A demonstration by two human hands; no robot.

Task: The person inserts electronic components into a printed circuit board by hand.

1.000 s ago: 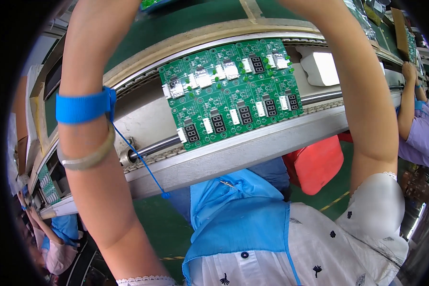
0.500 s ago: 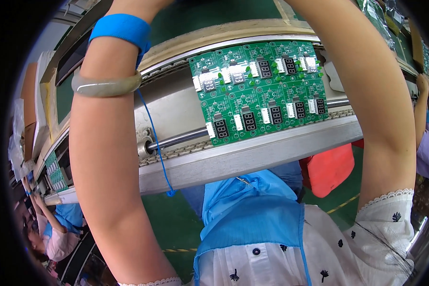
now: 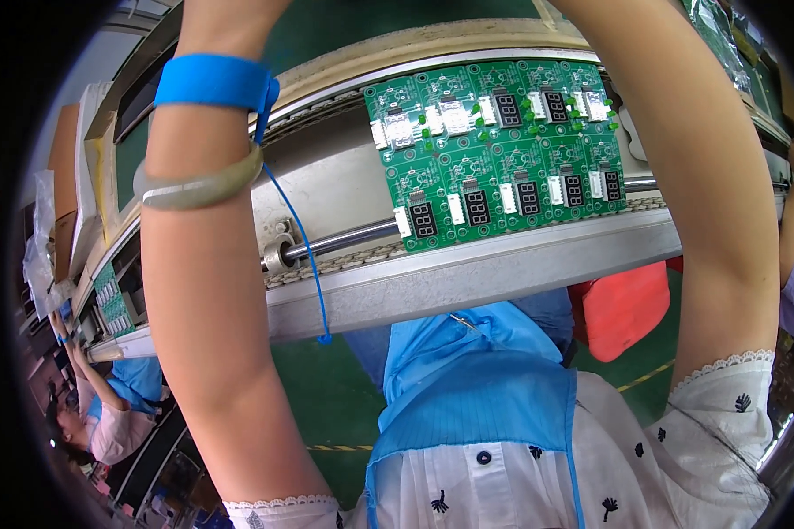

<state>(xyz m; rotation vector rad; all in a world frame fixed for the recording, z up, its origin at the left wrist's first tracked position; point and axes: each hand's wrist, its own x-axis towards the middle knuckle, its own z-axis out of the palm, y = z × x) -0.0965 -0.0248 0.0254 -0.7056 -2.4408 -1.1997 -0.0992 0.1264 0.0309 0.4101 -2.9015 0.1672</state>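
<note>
Across from near rail point(image 3: 468, 271) to far rail point(image 3: 468, 58), a green circuit-board panel point(image 3: 501, 148) with white printing point(image 3: 415, 183) too small to read. Cannot tell either hand's grip; out of view.

Extends left forearm point(image 3: 207, 291) and right forearm point(image 3: 675, 115) past the upper edge of the view, on either side of a green circuit-board panel point(image 3: 503, 152) carrying black displays point(image 3: 528, 198) and white connectors point(image 3: 455, 209), beside a silver rail point(image 3: 468, 275); wears a blue wrist strap point(image 3: 207, 81), a pale bangle point(image 3: 198, 189) and a blue apron point(image 3: 476, 401)

White print point(image 3: 465, 167) on the green circuit boards point(image 3: 496, 152) is too small to read.
</note>
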